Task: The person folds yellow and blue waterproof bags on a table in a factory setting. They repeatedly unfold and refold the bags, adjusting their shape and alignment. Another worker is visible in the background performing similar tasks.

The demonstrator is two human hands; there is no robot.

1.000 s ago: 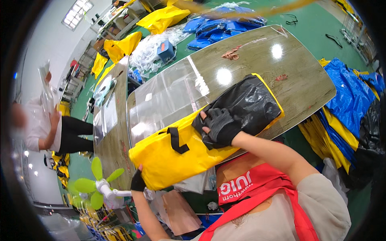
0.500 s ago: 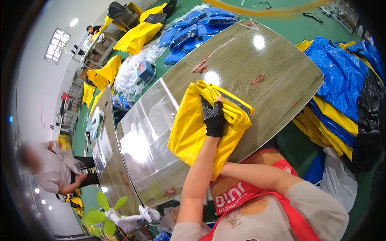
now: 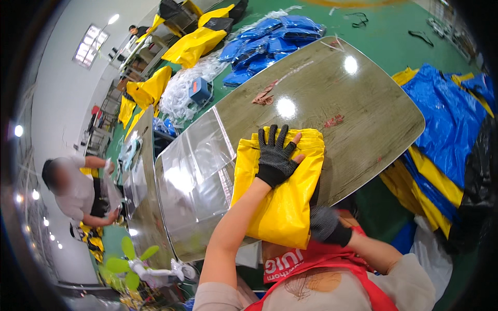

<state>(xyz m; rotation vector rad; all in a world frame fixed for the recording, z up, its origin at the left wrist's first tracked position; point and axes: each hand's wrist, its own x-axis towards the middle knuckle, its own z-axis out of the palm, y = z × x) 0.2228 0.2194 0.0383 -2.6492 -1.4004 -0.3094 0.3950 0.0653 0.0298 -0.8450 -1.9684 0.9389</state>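
Observation:
A folded piece of shiny yellow coated fabric (image 3: 282, 207) lies on the wood-patterned table (image 3: 363, 98), its near end overhanging the edge. My left hand (image 3: 277, 155), in a black dotted glove with bare thumb and forefinger tips, presses flat on its far part with fingers spread. Beside the near right corner of the fabric is my right hand (image 3: 328, 225), gloved the same way. It is smeared by motion, so its fingers cannot be made out. Clear plastic bags (image 3: 197, 160) lie flat on the table to the left of the fabric.
Blue wrapped packs (image 3: 270, 44) are piled beyond the table. At right hangs a heap of blue, yellow and black sheets (image 3: 441, 124). A green-bladed fan (image 3: 129, 264) stands at near left, and another person (image 3: 78, 189) handles clear plastic beyond a second table (image 3: 142, 207).
My left hand has gone from gripping the bunched fabric to lying flat on it. The fabric is now a flatter, narrower fold. My right hand has come out from the near edge toward the right.

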